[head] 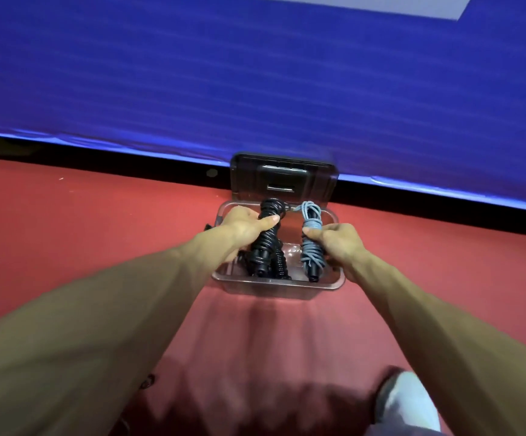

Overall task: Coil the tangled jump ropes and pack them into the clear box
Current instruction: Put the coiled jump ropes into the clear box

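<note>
A clear plastic box [274,286] sits on the red floor with its lid [283,180] standing open against the wall behind. My left hand [244,226] grips a coiled black jump rope [266,243] over the box's left half, its black handle ends pointing toward me. A second black coil [280,262] lies beside it inside the box. My right hand [337,242] grips a coiled grey jump rope [310,247] over the right half, a dark handle tip at its near end.
A blue padded wall [255,73] with a black base strip runs behind the box. Red floor [98,221] spreads on both sides. My shoe [408,401] shows at the bottom right.
</note>
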